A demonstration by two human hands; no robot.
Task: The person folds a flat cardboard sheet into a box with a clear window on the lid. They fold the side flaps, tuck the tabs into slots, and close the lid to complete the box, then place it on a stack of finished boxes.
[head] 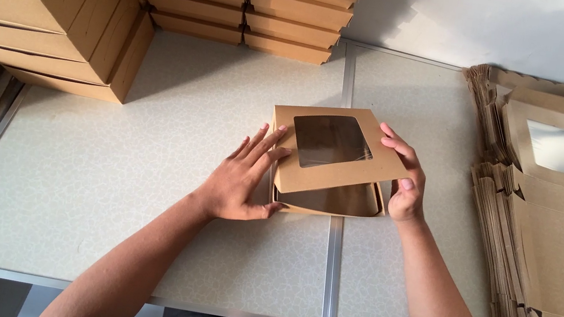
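Two big stacks of finished brown cardboard boxes [58, 2] sat up at ten and twelve o'clock on the pale speckled table [91, 173], so that was the bulk of the scene, and over at three o'clock was a thick pile of flat unfolded box blanks [547, 246], the top one showing its window cutout. Dead centre, right over the metal seam [333, 265] between the two table panels, was the window box [330, 162], brown card with a clear film pane in the lid, the lid only partway down and sitting a bit skewed so the front was gaping open. Left hand [240, 182] was at the box's nine o'clock side, fingers spread and flat against the lid edge and side wall, so pressing more than gripping. Right hand [405, 182] was at the three o'clock corner, fingers curled over the lid's top edge and thumb against the side, pinching that corner. Honest guess on what could go sideways: the lid looked twisted against the tray, so pushing it down like that could crease a flap or buckle the side wall. Too much thumb near the film pane could also dent it or pop it loose.
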